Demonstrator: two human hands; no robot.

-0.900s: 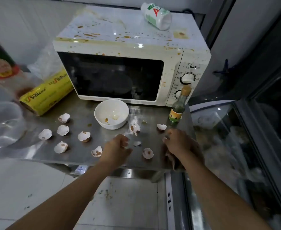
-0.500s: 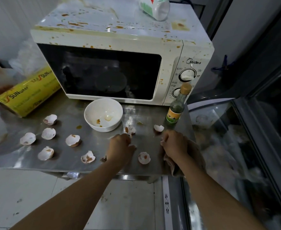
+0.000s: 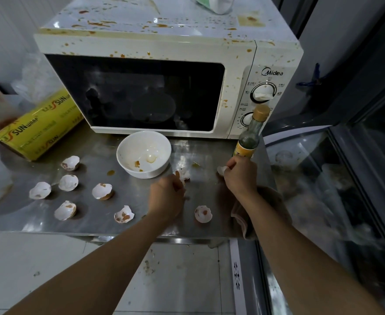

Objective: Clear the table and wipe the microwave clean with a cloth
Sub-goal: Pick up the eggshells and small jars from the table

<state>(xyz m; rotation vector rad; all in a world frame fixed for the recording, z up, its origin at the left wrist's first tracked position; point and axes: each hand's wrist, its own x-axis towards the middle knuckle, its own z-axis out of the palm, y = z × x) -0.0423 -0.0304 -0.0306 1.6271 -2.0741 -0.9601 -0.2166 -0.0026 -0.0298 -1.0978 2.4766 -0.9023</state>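
The person is clearing eggshells from the steel counter point(image 3: 96, 226) in front of the stained microwave point(image 3: 164, 48). The left hand point(image 3: 166, 198) is curled, its fingertips closed on a broken eggshell point(image 3: 183, 173) just beside the white bowl point(image 3: 144, 153); whether the shell is already lifted cannot be told. The right hand point(image 3: 240, 176) is likewise closed, pinching a small shell piece point(image 3: 221, 170) near the counter's right edge, at the foot of the sauce bottle point(image 3: 250, 135). A brown cloth point(image 3: 271, 201) lies under the right wrist, draped over the right front corner. The next shell half point(image 3: 203, 214) sits near the front edge between the two forearms, about equally near either hand, though both seem occupied. Six more shells, among them one at the front edge point(image 3: 124, 214), spread toward the left side, so the left hand is likely the nearer for those.
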